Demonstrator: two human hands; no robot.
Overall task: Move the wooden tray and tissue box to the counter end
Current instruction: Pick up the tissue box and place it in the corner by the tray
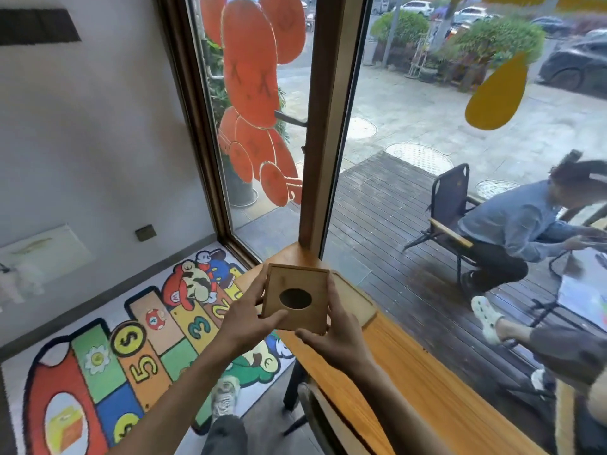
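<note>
From the head camera we see a narrow wooden counter [423, 385] running along a large window [427, 103], ending at a wooden post [323, 133]. On the counter's far end lies the wooden tray [359, 300], partly hidden behind the tissue box [297, 298]. Past the glass, a person in a blue shirt [515, 221] crouches by a folding chair [450, 198] on the deck. To the left, on the floor, a colourful cartoon rug [138, 349] lies below the counter's edge.

We hold the wooden tissue box between both hands, above the tray's near end, its oval opening facing up at us. Our left hand [244, 316] clasps its left side, thumb across the near edge; our right hand [338, 330] presses on the right side, fingers closed against the wood.

The rug shows the numerals 5, 3 and 2 and dollar signs.
</note>
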